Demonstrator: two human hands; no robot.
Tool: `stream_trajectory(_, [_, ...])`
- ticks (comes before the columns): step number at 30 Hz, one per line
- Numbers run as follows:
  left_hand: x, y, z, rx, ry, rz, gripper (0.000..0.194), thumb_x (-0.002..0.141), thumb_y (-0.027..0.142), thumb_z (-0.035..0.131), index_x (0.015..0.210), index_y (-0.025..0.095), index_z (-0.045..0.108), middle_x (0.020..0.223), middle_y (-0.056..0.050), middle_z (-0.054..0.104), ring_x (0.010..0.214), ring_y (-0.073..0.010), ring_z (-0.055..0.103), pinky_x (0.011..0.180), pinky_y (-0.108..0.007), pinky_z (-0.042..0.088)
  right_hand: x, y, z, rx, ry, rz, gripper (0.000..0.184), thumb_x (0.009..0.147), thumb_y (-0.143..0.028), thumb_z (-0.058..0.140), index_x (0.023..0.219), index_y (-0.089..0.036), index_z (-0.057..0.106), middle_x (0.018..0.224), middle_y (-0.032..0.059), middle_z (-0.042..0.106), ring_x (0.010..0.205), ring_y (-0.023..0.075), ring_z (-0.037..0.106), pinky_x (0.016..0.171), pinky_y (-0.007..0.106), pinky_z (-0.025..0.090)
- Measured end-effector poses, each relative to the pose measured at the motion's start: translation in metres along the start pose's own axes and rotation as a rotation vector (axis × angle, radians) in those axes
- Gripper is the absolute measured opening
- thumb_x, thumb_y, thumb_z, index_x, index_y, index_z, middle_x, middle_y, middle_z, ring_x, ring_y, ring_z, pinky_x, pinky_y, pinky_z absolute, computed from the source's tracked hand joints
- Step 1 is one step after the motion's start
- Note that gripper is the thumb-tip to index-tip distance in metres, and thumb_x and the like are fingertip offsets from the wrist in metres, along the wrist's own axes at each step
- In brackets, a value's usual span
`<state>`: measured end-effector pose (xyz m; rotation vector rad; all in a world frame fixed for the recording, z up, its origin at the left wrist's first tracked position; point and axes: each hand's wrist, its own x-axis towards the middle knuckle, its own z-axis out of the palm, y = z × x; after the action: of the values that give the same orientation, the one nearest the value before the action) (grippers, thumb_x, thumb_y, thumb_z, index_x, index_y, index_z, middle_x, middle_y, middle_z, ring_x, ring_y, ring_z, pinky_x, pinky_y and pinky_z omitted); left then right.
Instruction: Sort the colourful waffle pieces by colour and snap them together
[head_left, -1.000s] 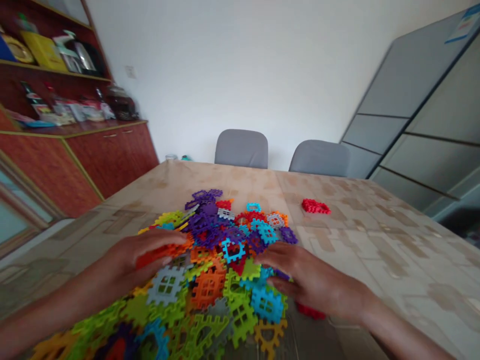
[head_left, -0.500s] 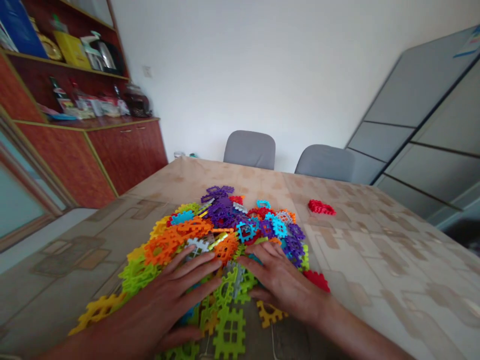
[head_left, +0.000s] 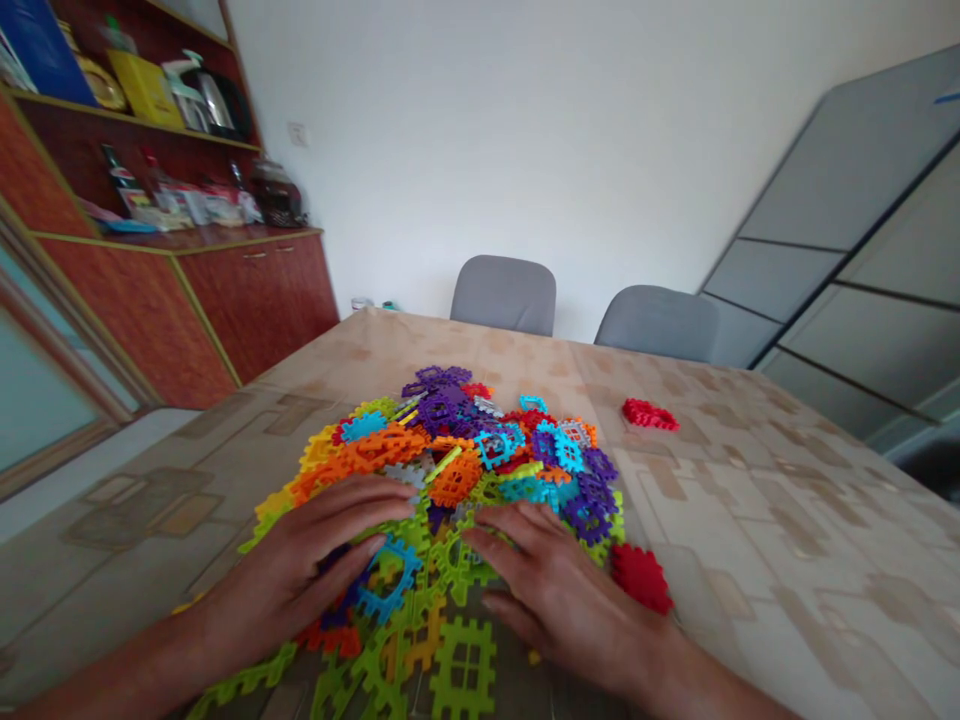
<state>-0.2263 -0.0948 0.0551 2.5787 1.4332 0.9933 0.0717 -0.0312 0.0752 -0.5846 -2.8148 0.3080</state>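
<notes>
A heap of colourful plastic interlocking tiles (head_left: 450, 480) with toothed edges lies in front of me. My left hand (head_left: 319, 550) rests over its left side, fingers stretched out and slightly apart, beside a blue tile (head_left: 390, 580). On the right side, my right hand (head_left: 544, 570) lies over green tiles with its fingers bent and apart. I see nothing gripped in either hand, though the tiles under the palms are hidden. A green window tile (head_left: 463, 668) lies flat near me between the hands. Purple tiles (head_left: 442, 400) are piled at the far end.
A red tile (head_left: 642, 578) lies right of my right hand, and a small stack of red tiles (head_left: 649, 414) sits farther back. The patterned tablecloth (head_left: 750, 520) covers the table. Two grey chairs (head_left: 504, 295) stand behind it, with a wooden cabinet (head_left: 259, 300) at the left.
My left hand has drawn left and its fingers have come closer together, uncovering a blue tile. My right hand has shifted slightly down. Some tiles in the middle have moved.
</notes>
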Motion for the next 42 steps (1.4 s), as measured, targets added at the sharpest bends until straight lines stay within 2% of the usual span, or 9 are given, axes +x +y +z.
stream_trajectory(3, [-0.004,0.001,0.004,0.008,0.001,0.019,0.035,0.103,0.024,0.052,0.136,0.031,0.061,0.134,-0.001,0.068,0.123,-0.0185,0.063,0.108,-0.027,0.048,0.009,-0.008,0.015,-0.139,0.016,-0.049,0.041,0.099,-0.026,0.065,0.138,-0.018,0.054,0.144,0.0097,0.058,0.122,0.0289,0.054,0.100,0.044,0.046])
stream_trajectory(7, [-0.009,0.004,0.007,-0.009,-0.068,0.075,0.037,0.104,0.020,0.052,0.138,0.031,0.059,0.136,-0.002,0.067,0.127,-0.0194,0.060,0.112,-0.030,0.046,0.020,-0.003,0.028,-0.196,0.146,-0.071,0.014,0.100,-0.023,0.063,0.112,-0.018,0.067,0.119,0.0082,0.071,0.103,0.0256,0.060,0.088,0.040,0.047])
stream_trajectory(14, [-0.001,0.012,0.008,-0.037,-0.090,0.175,0.030,0.106,0.017,0.046,0.127,0.026,0.065,0.127,-0.006,0.070,0.121,-0.0202,0.062,0.108,-0.033,0.049,0.000,-0.001,-0.004,0.408,0.361,0.129,0.016,0.096,-0.015,0.059,0.109,-0.020,0.067,0.099,0.0034,0.073,0.090,0.0174,0.066,0.080,0.030,0.050])
stream_trajectory(19, [-0.007,0.008,0.015,0.029,-0.109,0.204,0.038,0.102,0.010,0.048,0.132,0.028,0.062,0.131,-0.003,0.069,0.123,-0.0192,0.061,0.116,-0.036,0.041,-0.041,-0.013,0.011,0.631,0.185,0.223,0.015,0.087,-0.016,0.060,0.098,-0.021,0.069,0.082,-0.0011,0.073,0.068,0.0117,0.064,0.061,0.020,0.046])
stream_trajectory(23, [-0.007,0.016,0.016,0.022,-0.155,0.173,0.039,0.099,0.008,0.049,0.130,0.029,0.062,0.133,-0.001,0.068,0.126,-0.0188,0.059,0.119,-0.035,0.036,-0.062,-0.018,0.024,0.521,0.059,0.180,0.016,0.086,-0.017,0.063,0.100,-0.021,0.068,0.089,0.0025,0.073,0.076,0.0147,0.067,0.067,0.021,0.049])
stream_trajectory(28, [0.008,0.049,0.012,-0.071,-0.260,0.135,0.030,0.100,0.024,0.060,0.130,0.029,0.062,0.130,-0.001,0.070,0.121,-0.0192,0.061,0.111,-0.029,0.044,-0.062,-0.022,0.013,0.309,0.041,0.213,0.022,0.088,-0.010,0.061,0.106,-0.021,0.066,0.099,0.0042,0.069,0.090,0.0183,0.066,0.077,0.025,0.051])
stream_trajectory(31, [0.013,0.067,0.018,-0.066,-0.389,0.098,0.057,0.087,0.040,0.079,0.138,0.028,0.057,0.133,-0.004,0.068,0.123,-0.0248,0.060,0.109,-0.035,0.046,-0.057,-0.023,0.011,0.278,-0.026,0.190,0.021,0.086,-0.017,0.072,0.106,-0.020,0.066,0.100,0.0039,0.068,0.091,0.0192,0.065,0.076,0.026,0.051])
stream_trajectory(34, [0.011,0.073,0.028,-0.026,-0.458,0.080,0.071,0.082,0.040,0.084,0.144,0.026,0.052,0.135,-0.006,0.067,0.124,-0.0284,0.059,0.116,-0.045,0.038,-0.055,-0.022,0.016,0.199,-0.098,0.143,0.044,0.075,-0.035,0.088,0.110,-0.018,0.067,0.108,0.0068,0.068,0.096,0.0236,0.064,0.081,0.030,0.053])
stream_trajectory(42, [-0.002,0.066,0.024,0.013,-0.287,0.180,0.068,0.095,0.031,0.071,0.154,0.028,0.038,0.134,-0.005,0.067,0.123,-0.0249,0.059,0.116,-0.036,0.039,-0.056,-0.023,0.009,0.219,-0.188,0.172,0.037,0.077,-0.022,0.088,0.108,-0.019,0.067,0.114,0.0044,0.065,0.105,0.0207,0.062,0.087,0.026,0.051])
